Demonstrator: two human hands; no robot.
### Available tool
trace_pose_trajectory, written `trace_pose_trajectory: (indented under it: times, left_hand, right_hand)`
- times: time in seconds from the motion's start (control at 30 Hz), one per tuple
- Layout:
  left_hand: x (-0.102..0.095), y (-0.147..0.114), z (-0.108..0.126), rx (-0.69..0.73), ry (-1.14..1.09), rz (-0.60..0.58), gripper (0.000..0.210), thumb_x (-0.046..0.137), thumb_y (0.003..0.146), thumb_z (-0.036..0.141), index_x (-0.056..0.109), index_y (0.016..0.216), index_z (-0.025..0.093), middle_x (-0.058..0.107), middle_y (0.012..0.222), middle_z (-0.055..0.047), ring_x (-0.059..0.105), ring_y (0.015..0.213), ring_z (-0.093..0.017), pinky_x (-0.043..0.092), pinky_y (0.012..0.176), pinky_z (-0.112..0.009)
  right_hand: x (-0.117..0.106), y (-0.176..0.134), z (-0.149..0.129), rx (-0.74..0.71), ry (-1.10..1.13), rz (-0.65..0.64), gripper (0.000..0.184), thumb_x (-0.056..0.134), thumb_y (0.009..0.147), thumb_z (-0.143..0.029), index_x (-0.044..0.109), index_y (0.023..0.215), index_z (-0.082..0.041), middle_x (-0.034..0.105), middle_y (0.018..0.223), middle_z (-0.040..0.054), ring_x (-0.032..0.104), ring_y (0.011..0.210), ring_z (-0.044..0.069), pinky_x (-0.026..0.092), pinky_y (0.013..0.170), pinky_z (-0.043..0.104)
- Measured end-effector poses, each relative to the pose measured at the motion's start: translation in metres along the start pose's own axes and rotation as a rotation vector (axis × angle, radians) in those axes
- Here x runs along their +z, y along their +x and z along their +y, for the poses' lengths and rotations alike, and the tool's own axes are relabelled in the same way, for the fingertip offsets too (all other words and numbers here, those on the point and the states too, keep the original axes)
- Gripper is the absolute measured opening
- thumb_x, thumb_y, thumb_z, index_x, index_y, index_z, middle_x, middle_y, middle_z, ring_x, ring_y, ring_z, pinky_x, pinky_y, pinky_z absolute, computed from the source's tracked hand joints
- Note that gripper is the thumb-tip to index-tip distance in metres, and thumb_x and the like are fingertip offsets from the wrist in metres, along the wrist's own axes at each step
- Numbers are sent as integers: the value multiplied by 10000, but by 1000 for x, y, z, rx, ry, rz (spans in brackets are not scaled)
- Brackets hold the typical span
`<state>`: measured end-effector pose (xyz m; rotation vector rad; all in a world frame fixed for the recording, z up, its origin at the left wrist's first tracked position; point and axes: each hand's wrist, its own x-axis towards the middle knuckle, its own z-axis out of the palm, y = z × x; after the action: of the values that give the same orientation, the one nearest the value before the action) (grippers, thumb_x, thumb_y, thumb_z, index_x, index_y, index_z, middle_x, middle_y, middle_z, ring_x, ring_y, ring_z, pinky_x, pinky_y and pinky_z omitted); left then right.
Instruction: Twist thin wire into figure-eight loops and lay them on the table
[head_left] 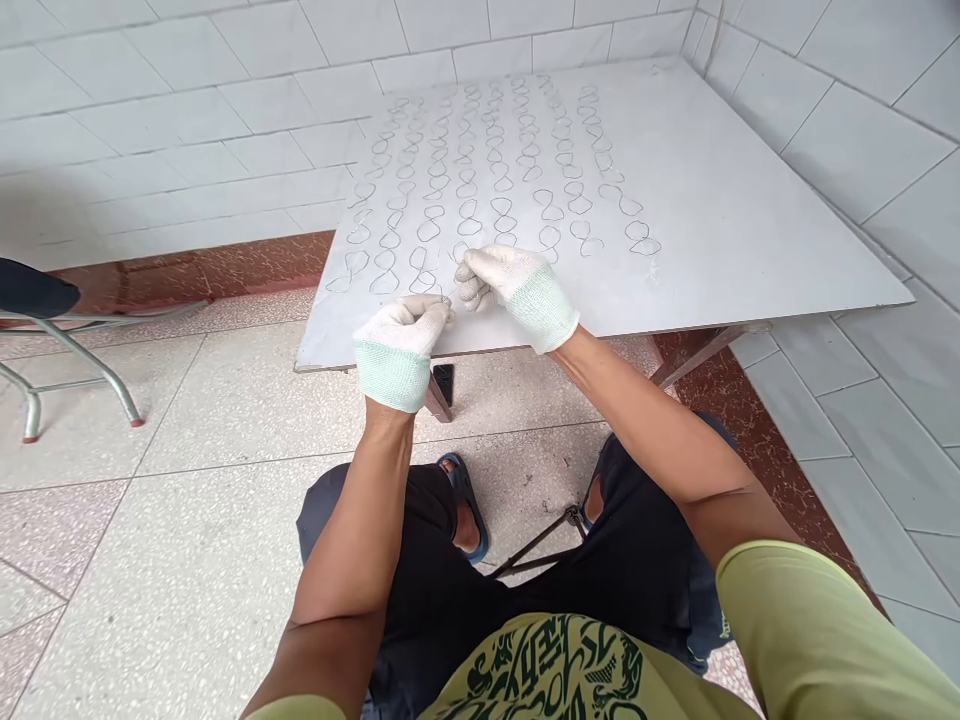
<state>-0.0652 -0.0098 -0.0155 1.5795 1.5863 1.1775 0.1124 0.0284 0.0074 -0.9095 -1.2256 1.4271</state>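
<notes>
A white board (pixel 720 200) lies on a low stand in front of me, covered with rows of thin figure-eight wire loops (pixel 469 190). Both my hands wear white knit gloves. My left hand (pixel 401 335) rests at the board's near edge with its fingers pinched together, seemingly on a thin wire piece that is barely visible. My right hand (pixel 510 285) is just beside it, fingers curled and pinched near the closest row of loops (pixel 424 280). Whether the right hand holds the same wire is too small to tell.
White tiled walls rise behind and to the right of the board. A metal chair frame (pixel 67 365) with a dark seat stands at the left. My knees and a blue sandal (pixel 465 500) are under the board's near edge, on a speckled floor.
</notes>
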Motion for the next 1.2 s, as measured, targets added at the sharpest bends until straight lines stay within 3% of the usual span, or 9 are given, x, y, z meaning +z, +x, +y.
trace_pose_trajectory:
  times: [0.27,0.37,0.47,0.6,0.77,0.97,1.2]
  left_hand:
    - [9,-4,2,-7,-110,65,287,682,925,448,807,927,190,830,943,-71,743,956,-231,574,859,-323]
    - [10,-5,3,0,-115,109,280,684,937,447,808,880,203,835,935,-64,755,959,-236,584,884,-332]
    - [9,-7,6,-3,-123,202,246,731,921,430,839,888,211,853,948,-57,777,976,-249,594,928,-347]
    - [9,-10,9,41,-95,277,220,752,922,397,876,924,215,873,989,-60,789,1031,-267,601,968,-359]
    - [8,-8,5,-2,-146,230,249,751,935,419,868,888,204,853,907,-63,783,923,-254,601,870,-353]
    - [2,-2,-1,53,-73,408,222,738,971,378,886,999,215,871,997,-60,805,1007,-265,590,1021,-407]
    - [-17,8,-8,121,31,606,175,717,996,300,872,990,221,880,1040,-52,806,1085,-266,579,1059,-403]
  right_hand:
    - [0,16,27,-6,184,-19,389,794,1061,-544,671,864,-233,718,798,7,718,756,151,621,780,279]
    - [1,13,22,-5,177,-17,466,799,1038,-645,679,863,-230,707,779,4,707,741,144,616,758,264]
    - [1,3,8,-28,33,4,500,816,1008,-698,716,880,-225,738,801,11,710,756,143,607,749,252]
    - [-1,-5,-1,-32,-148,-39,371,845,1041,-511,746,840,-216,776,805,13,709,752,140,598,730,242]
    - [2,-4,1,5,-184,-73,272,724,1090,-214,738,818,-205,772,763,-3,691,698,117,588,702,221]
    - [4,-6,3,35,-166,-33,348,666,1161,-340,748,856,-193,757,752,13,704,688,121,578,670,224]
    - [3,-3,14,68,-247,-26,352,649,1148,-285,757,826,-192,754,736,23,705,674,131,585,694,252]
